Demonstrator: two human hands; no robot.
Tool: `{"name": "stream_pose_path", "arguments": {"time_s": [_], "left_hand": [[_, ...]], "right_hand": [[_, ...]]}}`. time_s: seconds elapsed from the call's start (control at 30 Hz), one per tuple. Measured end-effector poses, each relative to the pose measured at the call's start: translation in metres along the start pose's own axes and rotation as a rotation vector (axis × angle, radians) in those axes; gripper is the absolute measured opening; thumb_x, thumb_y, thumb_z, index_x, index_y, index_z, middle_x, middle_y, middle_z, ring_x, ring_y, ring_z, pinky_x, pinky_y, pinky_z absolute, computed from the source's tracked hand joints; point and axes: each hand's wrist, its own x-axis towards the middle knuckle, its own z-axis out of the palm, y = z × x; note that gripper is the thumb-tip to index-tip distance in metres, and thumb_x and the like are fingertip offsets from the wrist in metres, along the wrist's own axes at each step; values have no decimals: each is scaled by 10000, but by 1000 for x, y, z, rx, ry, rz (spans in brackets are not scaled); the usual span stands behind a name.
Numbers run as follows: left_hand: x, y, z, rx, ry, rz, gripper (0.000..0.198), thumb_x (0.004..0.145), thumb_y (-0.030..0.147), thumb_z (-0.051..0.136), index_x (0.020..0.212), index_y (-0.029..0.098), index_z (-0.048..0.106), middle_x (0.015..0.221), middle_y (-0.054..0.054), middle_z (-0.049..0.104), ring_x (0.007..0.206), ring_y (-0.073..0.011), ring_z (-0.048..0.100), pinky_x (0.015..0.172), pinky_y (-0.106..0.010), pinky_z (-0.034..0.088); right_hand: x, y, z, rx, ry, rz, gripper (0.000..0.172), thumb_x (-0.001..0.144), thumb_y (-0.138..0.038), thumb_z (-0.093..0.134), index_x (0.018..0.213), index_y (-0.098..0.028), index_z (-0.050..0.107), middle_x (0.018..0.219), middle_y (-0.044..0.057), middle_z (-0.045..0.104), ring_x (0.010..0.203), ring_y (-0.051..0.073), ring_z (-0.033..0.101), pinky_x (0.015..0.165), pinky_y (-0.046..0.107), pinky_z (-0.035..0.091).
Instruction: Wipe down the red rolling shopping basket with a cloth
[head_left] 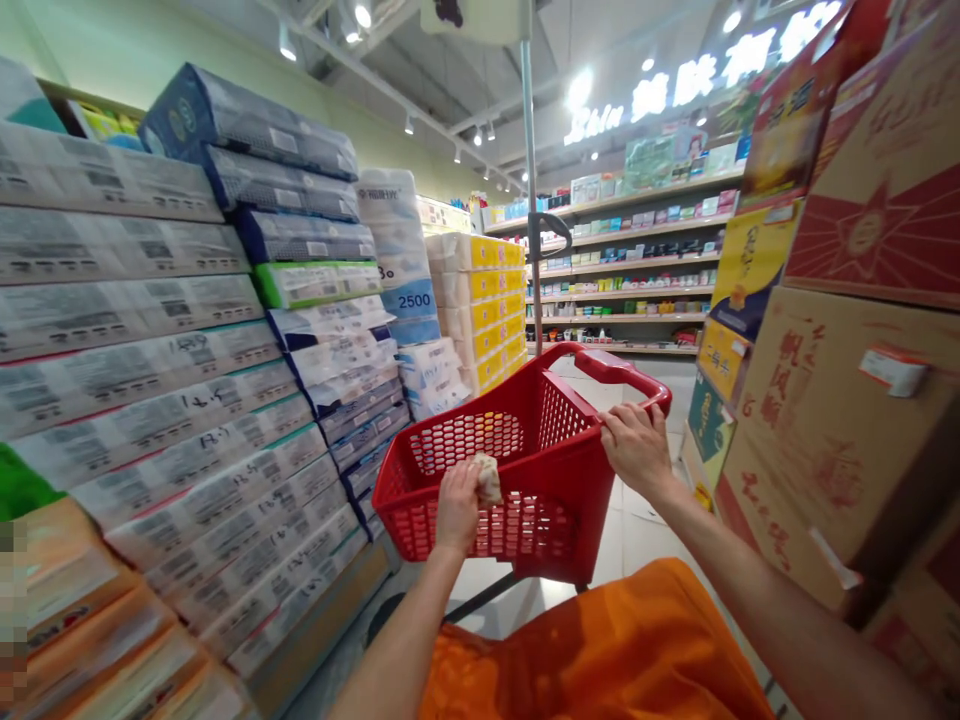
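A red plastic shopping cart (pixel 570 500) with perforated walls stands before me, its basket showing nothing inside that I can make out. My left hand (pixel 457 505) is closed on a crumpled pale cloth (pixel 487 480), which lies against the top edge of the cart's near side wall. At the cart's rear corner, just below the red handle (pixel 626 372), my right hand (pixel 636 445) rests on the rim with its fingers curled over it. A grey metal pole (pixel 529 180) with a dark hook rises behind the cart.
Tall stacks of wrapped tissue packs (pixel 135 350) line the left side. Yellow-and-white packs (pixel 480 300) stand beyond the cart. Cardboard cartons (pixel 847 420) are piled on the right. Shelves (pixel 622 265) of small goods fill the back wall. Pale floor tiles (pixel 637 550) show around the cart.
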Motion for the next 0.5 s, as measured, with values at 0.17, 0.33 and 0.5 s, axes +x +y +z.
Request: {"name": "stream_pose_path", "arguments": {"time_s": [0.17, 0.33, 0.5], "left_hand": [[7, 23, 14, -6, 41, 35, 422, 754, 17, 339, 1107, 140, 537, 1184, -85, 550, 1131, -187, 457, 1001, -395, 354], [4, 8, 13, -12, 36, 79, 425, 755, 37, 333, 1110, 152, 537, 1178, -85, 558, 1127, -193, 460, 979, -408, 367], [-25, -71, -15, 109, 110, -71, 400, 766, 84, 304, 1071, 137, 558, 1151, -110, 565, 1124, -228, 458, 980, -448, 338]], "right_hand": [[-2, -6, 1, -28, -23, 53, 299, 847, -280, 395, 1036, -173, 600, 1051, 61, 599, 1097, 238, 412, 1005, 450, 133], [1, -1, 0, -16, -93, 85, 303, 854, -291, 381, 1052, -185, 584, 1082, 63, 591, 1119, 246, 401, 987, 503, 152], [0, -2, 5, -14, -101, 123, 323, 856, -285, 359, 1077, -175, 567, 1119, 78, 574, 1148, 252, 380, 982, 532, 164]]}}
